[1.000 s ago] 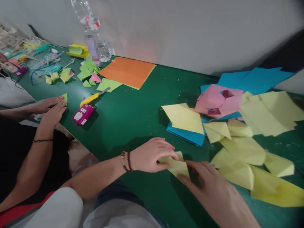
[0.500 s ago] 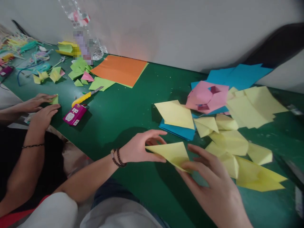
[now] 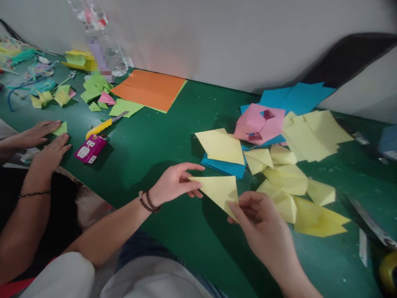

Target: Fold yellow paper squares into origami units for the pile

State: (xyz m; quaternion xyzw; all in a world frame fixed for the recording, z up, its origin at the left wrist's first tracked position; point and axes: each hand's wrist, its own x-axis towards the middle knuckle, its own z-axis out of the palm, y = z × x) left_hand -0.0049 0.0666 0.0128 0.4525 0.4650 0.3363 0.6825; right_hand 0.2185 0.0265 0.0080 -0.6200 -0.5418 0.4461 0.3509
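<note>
Between my two hands, above the table, is a yellow sheet of paper folded into a triangle (image 3: 221,188). My left hand (image 3: 178,181) pinches its left tip between thumb and fingers. The lower right corner is gripped by my right hand (image 3: 260,217), thumb on top. Just beyond the paper lies a pale yellow square sheet (image 3: 220,145) on a stack of blue paper (image 3: 225,165). Several folded yellow paper pieces (image 3: 290,179) lie to the right, beside a larger yellow folded piece (image 3: 318,217).
A pink folded paper model (image 3: 259,124), blue sheets (image 3: 297,97) and yellow sheets (image 3: 313,134) lie at the back right. Scissors (image 3: 369,219) are at the right edge. On the left are a purple box (image 3: 90,149), a yellow craft knife (image 3: 101,127), orange paper (image 3: 149,89) and a co-worker's hands (image 3: 51,140).
The folded yellow triangle has turned flatter toward me, showing its face. My right hand's fingers have closed on its lower corner. The whole view has shifted slightly to the right.
</note>
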